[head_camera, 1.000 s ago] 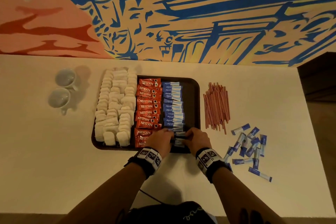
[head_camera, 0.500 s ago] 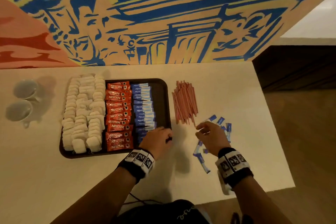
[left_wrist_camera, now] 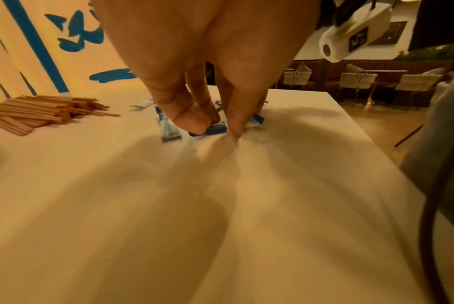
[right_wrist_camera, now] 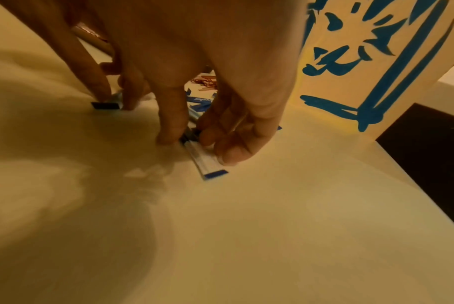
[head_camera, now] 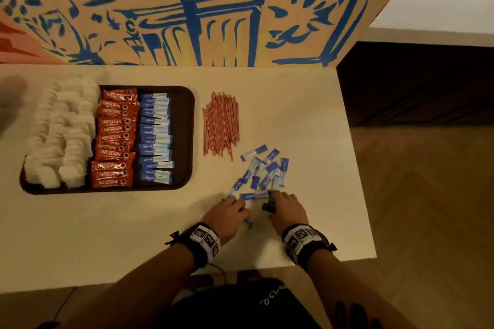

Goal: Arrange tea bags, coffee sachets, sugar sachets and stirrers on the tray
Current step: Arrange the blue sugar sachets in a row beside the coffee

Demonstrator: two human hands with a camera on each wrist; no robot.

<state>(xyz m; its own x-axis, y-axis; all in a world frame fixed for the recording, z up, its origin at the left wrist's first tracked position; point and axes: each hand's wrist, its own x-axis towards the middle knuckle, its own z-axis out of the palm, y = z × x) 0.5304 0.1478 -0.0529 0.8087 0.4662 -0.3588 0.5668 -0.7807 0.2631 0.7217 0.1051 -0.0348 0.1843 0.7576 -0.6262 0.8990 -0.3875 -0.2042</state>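
A dark tray holds white tea bags, red coffee sachets and a column of blue sugar sachets. Pink stirrers lie in a pile on the table right of the tray. Loose sugar sachets are scattered nearer me. Both hands are at the near edge of that scatter. My left hand pinches one blue sachet against the table. My right hand pinches another sachet, which lies flat on the tabletop.
A painted wall stands behind the white table. The table's right edge drops to a wooden floor close to the loose sachets. Chairs stand beyond that edge. A blurred cup sits at far left.
My left hand has left the tray and moved right to the loose sachets. My right hand has drawn back to the pile's near edge. Each now pinches a sachet. The head view has swung right.
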